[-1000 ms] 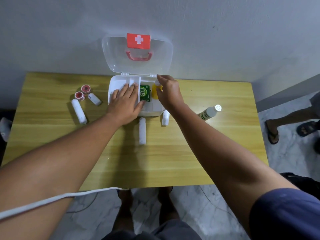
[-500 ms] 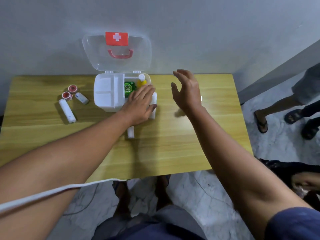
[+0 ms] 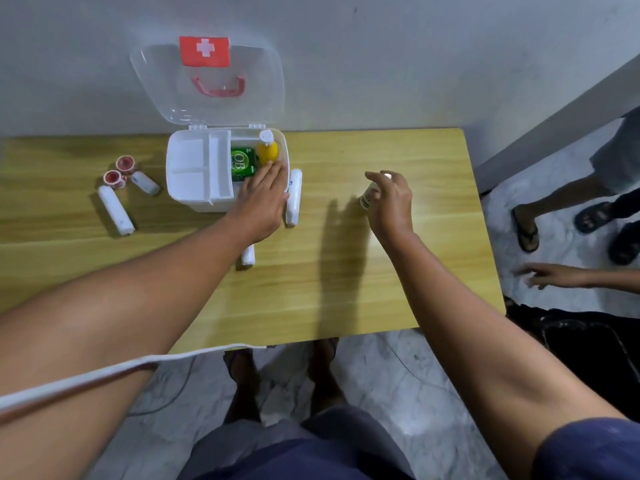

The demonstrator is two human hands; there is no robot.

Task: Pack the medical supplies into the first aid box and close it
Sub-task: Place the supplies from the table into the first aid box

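The white first aid box (image 3: 188,174) stands at the back of the wooden table (image 3: 346,271), its clear lid (image 3: 207,98) raised against the wall. Inside its right compartment are a green packet (image 3: 242,164) and a yellow bottle (image 3: 268,152). My left hand (image 3: 263,199) lies flat on the box's front right corner. My right hand (image 3: 393,199) curls around a white bottle (image 3: 367,199) on the table's right half. Wrapped white rolls lie beside the box (image 3: 293,197), under my left wrist (image 3: 247,258) and at the left (image 3: 116,211).
Two red tape rolls (image 3: 119,171) and a short white roll (image 3: 145,183) lie left of the box. Other people's feet (image 3: 526,226) and a hand (image 3: 550,275) are on the floor side to the right. A white cord (image 3: 104,375) crosses my left forearm.
My right hand left the box and moved right over the white bottle. My left hand slid from the box's left tray to its front right corner. The view shifted.
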